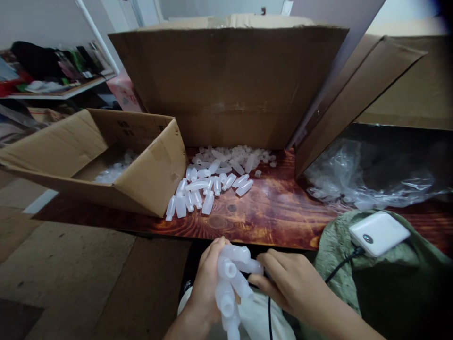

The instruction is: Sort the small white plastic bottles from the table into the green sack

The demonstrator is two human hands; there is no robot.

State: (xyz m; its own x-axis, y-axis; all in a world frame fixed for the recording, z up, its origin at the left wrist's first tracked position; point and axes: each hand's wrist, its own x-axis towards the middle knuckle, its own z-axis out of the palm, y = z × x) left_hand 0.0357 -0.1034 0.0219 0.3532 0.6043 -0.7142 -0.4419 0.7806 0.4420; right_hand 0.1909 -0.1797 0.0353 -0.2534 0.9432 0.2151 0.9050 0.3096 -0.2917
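My left hand [208, 274] is closed around several small translucent white plastic bottles [226, 297], their open necks pointing various ways. Close beside it, my right hand [288, 278] has its fingers closed at the end of one bottle [252, 266] in that bunch; its fingertips are partly hidden. Both hands are over my lap, just in front of the table edge. On the tabletop ahead lies a loose pile of similar bottles [208, 184], with small white caps [244, 153] heaped behind them.
An open cardboard box [148, 174] holding white pieces stands at the left. A large carton [226, 85] rises behind the pile. To the right are another open carton [336, 104] with clear plastic bags [339, 165] and a white power bank [380, 233] on green cloth, its black cable running toward my lap.
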